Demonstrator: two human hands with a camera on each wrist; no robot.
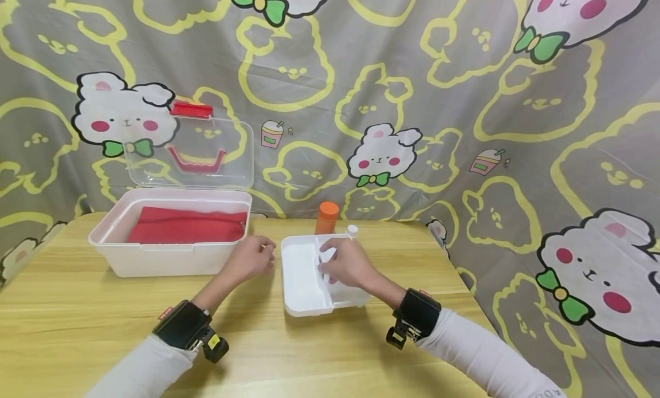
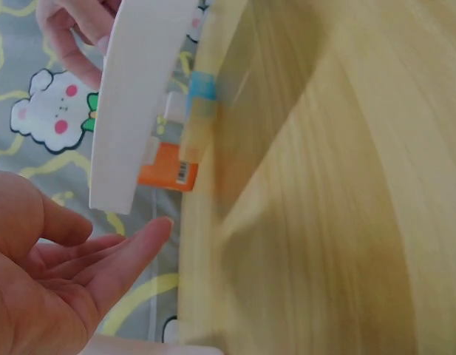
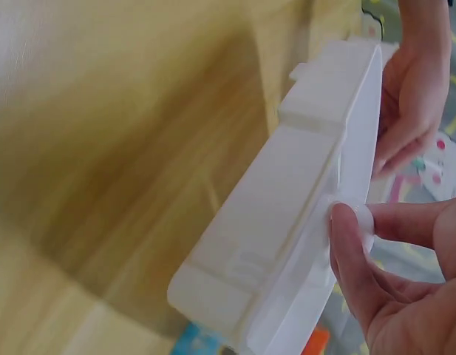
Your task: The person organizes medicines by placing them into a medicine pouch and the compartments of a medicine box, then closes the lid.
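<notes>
Currently right hand (image 1: 346, 263) pinches handle (image 3: 365, 220) of white tray (image 1: 299, 279), lower centre of head view; left hand (image 1: 252, 257), fingers relaxed, holds nothing beside tray

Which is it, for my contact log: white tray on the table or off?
Off: the left wrist view shows space between tray and table.

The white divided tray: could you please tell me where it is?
In the head view, the tray is below centre, held by the right hand, right of the left hand, in front of the orange bottle.
</notes>
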